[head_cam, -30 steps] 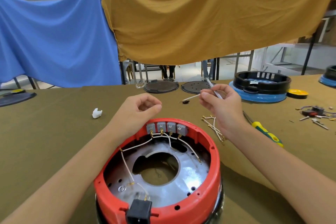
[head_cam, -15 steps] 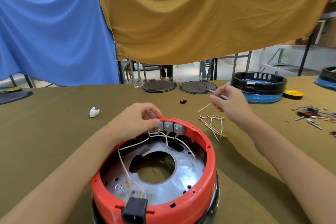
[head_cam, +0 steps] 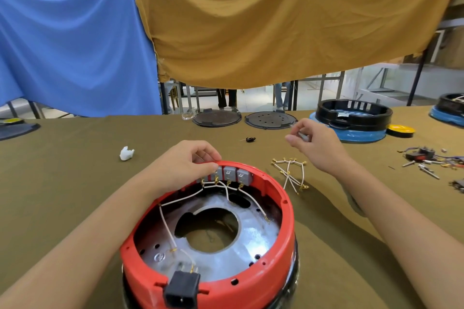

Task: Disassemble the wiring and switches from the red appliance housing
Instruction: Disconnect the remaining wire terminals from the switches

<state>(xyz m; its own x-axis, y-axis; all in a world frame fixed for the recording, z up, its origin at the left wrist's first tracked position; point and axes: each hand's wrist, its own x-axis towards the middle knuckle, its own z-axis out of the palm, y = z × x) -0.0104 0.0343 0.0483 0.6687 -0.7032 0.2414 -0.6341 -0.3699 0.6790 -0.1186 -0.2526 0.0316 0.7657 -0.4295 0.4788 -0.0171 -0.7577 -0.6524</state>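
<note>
Red housing: the round red appliance housing (head_cam: 208, 276) sits upside down on the olive cloth-covered table (head_cam: 62, 183), right in front of you, with the silver metal plate (head_cam: 226, 256) showing inside it.
Switches: a row of grey switches (head_cam: 229, 173) sits in the far rim; you can see 2 clearly, the others lie under your fingers.
Wiring: white wires (head_cam: 180, 198) with gold terminals run from the switches across the plate to the black power socket (head_cam: 181, 292) on the near rim.
Left hand: your left hand (head_cam: 183, 168) curls over the far rim, fingertips pinching the leftmost switches.
Right hand: your right hand (head_cam: 315, 144) is raised above the table beyond the housing, fingers curled around a small pale piece; what it is cannot be told.
Loose wires: a bundle of removed white wires (head_cam: 290, 173) lies just right of the housing.
Table: a white scrap (head_cam: 126, 153) lies to the left, a small black part (head_cam: 250, 139) beyond the housing.
</note>
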